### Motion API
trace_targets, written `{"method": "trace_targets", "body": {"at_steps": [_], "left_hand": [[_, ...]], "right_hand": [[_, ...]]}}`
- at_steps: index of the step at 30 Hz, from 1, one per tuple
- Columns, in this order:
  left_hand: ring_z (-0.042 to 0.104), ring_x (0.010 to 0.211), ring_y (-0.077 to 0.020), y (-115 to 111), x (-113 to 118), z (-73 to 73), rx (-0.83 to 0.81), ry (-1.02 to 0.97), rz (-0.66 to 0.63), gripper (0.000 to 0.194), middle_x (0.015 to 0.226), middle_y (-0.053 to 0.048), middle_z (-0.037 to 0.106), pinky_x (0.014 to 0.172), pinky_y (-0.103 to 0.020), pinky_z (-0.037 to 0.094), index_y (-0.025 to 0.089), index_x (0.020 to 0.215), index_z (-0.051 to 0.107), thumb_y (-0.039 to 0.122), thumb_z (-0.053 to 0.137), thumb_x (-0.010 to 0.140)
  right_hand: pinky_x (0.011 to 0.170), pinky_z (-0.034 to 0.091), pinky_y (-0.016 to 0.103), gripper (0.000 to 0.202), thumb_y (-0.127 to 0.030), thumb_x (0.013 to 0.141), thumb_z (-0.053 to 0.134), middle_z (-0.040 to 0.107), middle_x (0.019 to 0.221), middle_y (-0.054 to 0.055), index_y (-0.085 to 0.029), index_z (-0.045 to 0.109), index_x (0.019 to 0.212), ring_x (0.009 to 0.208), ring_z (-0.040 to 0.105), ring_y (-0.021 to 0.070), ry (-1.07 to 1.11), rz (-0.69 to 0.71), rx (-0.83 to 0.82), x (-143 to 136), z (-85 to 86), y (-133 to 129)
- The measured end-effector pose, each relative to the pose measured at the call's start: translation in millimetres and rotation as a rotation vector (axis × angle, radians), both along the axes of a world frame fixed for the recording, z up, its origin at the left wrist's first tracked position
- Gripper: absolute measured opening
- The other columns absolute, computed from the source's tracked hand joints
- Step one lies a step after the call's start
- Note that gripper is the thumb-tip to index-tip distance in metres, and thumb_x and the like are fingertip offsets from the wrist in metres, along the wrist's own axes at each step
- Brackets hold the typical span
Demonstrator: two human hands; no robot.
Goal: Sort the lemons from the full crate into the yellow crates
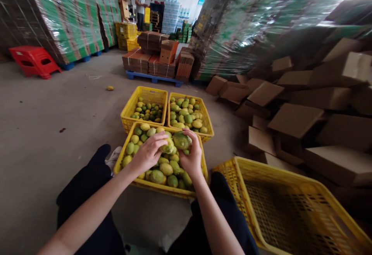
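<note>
Above a yellow crate (165,191) full of lemons, both of my hands are raised side by side. My left hand (149,151) closes on a yellow-green lemon (168,146). A greener lemon (181,140) is gripped between the thumb and fingers of my right hand (193,153). The two held lemons are close together, and I cannot tell whether they touch. Below them lie many loose green and yellow lemons (157,176), partly hidden by my hands and forearms.
Behind stand a partly filled lemon crate (126,118) and a fuller one (209,125). To my right is a yellow crate (279,169) with its bottom showing. Cardboard boxes (296,119) heap beyond it. A red stool (35,59), a stray lemon (109,88) and a standing person (140,1) are farther off.
</note>
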State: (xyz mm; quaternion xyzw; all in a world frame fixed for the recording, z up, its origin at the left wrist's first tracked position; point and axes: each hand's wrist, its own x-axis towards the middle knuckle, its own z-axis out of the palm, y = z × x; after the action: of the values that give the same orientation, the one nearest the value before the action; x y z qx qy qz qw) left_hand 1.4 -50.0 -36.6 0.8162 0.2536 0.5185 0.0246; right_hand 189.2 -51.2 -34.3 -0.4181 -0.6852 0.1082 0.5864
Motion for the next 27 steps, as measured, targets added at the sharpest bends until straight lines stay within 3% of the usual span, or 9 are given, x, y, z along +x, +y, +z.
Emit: {"method": "trace_targets", "body": {"at_steps": [6,11,13,15,18,22,24,27], "left_hand": [[0.057,0.132,-0.0239,0.5,-0.6,-1.1,0.011,-0.034,-0.017,0.057,0.126,-0.015,0.065,0.105,-0.045,0.053,0.019,0.135,0.042,-0.004,0.055,0.085],[0.058,0.131,-0.0226,-0.3,-5.1,0.7,-0.026,0.054,-0.017,0.05,0.126,-0.012,0.066,0.106,-0.043,0.052,0.023,0.129,0.049,-0.004,0.05,0.087],[0.06,0.128,-0.0237,-0.6,-6.3,1.3,-0.111,0.029,-0.01,0.045,0.126,-0.01,0.066,0.106,-0.044,0.052,0.024,0.126,0.053,0.002,0.057,0.087],[0.064,0.121,-0.0261,0.6,-7.1,1.8,-0.306,-0.065,0.011,0.045,0.125,-0.011,0.067,0.1,-0.043,0.055,0.024,0.124,0.055,0.015,0.071,0.083],[0.071,0.101,-0.0263,7.4,-9.0,2.0,-0.757,-0.309,-0.004,0.066,0.119,-0.012,0.069,0.08,-0.036,0.062,0.02,0.125,0.057,0.037,0.086,0.069],[0.074,0.082,-0.0247,21.1,-13.2,-2.3,-1.284,-0.626,-0.148,0.066,0.101,-0.012,0.074,0.065,-0.031,0.061,0.015,0.116,0.065,0.058,0.082,0.068],[0.074,0.075,-0.0244,25.5,-14.5,-5.9,-1.456,-0.698,-0.214,0.062,0.085,-0.01,0.075,0.057,-0.029,0.059,0.015,0.107,0.07,0.066,0.074,0.073],[0.073,0.068,-0.0229,26.2,-13.5,-8.0,-1.575,-0.741,-0.225,0.06,0.072,-0.009,0.073,0.051,-0.026,0.056,0.015,0.099,0.073,0.069,0.071,0.075]], "right_hand": [[0.106,0.049,0.049,0.058,0.001,0.069,0.053,0.064,0.125,0.008,-0.027,0.056,0.12,0.122,0.061,0.0259,0.014,-0.004,-0.001,-0.5,0.3,-1.0],[0.109,0.046,0.051,0.054,-0.003,0.07,0.054,0.065,0.124,0.008,-0.026,0.057,0.118,0.123,0.059,0.0267,0.041,0.002,-0.06,-2.1,0.6,-2.3],[0.106,0.049,0.048,0.052,-0.007,0.07,0.06,0.066,0.122,0.007,-0.026,0.057,0.118,0.12,0.061,0.0269,0.093,0.014,-0.139,-2.1,-0.3,-2.2],[0.096,0.056,0.043,0.055,-0.014,0.067,0.07,0.067,0.119,0.007,-0.026,0.057,0.119,0.113,0.064,0.0264,0.202,0.073,-0.262,-1.6,-0.8,-1.7],[0.081,0.061,0.037,0.065,-0.021,0.059,0.082,0.071,0.111,0.004,-0.026,0.057,0.119,0.096,0.07,0.0237,0.419,0.207,-0.492,-0.5,1.1,-1.0],[0.066,0.063,0.036,0.054,-0.033,0.06,0.086,0.075,0.092,0.002,-0.024,0.06,0.107,0.074,0.074,0.0221,0.656,0.352,-0.809,-0.6,4.0,1.3],[0.055,0.061,0.035,0.045,-0.045,0.066,0.082,0.075,0.081,0.004,-0.022,0.062,0.098,0.062,0.072,0.0226,0.685,0.434,-0.931,-1.3,2.2,3.7],[0.048,0.058,0.037,0.045,-0.061,0.072,0.074,0.073,0.068,0.006,-0.02,0.064,0.088,0.055,0.071,0.0255,0.697,0.487,-1.035,-3.2,-3.3,7.2]]}}
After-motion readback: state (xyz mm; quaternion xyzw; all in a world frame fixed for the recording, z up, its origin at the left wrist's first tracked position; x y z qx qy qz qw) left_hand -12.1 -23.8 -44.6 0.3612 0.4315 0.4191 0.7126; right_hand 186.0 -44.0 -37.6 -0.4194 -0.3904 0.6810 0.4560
